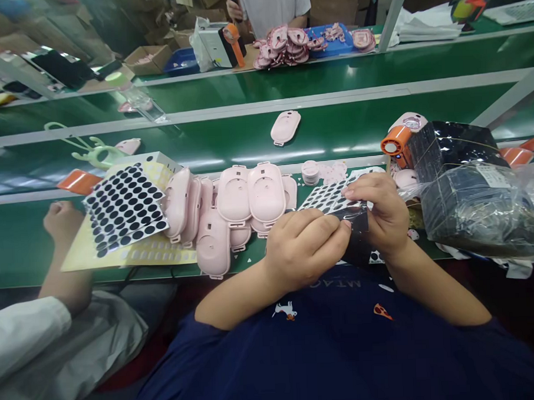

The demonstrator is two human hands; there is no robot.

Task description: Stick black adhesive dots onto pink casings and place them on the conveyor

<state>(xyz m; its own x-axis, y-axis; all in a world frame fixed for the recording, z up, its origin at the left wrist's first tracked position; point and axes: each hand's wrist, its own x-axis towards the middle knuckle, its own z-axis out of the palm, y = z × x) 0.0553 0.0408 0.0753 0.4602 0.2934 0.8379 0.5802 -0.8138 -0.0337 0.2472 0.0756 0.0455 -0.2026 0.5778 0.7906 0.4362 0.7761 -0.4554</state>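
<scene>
Busy bench, pink everywhere

So the left hand (307, 248) and right hand (380, 213) are both closed on a dark glossy sheet (355, 230), pinching it between them right at the front edge of the bench. It's mostly hidden by the fingers, so I can't tell exactly what's on it. Just behind the right hand sits a sheet of black dot stickers (326, 197).

To the left, pink plastic shells (266, 191) crowd the green conveyor belt (247, 143), with a little stack of pink discs (310, 173) behind them. Over on the right there's a clear bag of black sheets (480, 211) beside an orange-and-white gadget (396, 147). Far left, a co-worker's hand (62, 223) sits in a loose fist next to another black dot sheet (124, 209) on yellow backing (90, 255). Across the belt, another person (274, 5) stands behind a heap of pink parts (284, 46).
</scene>
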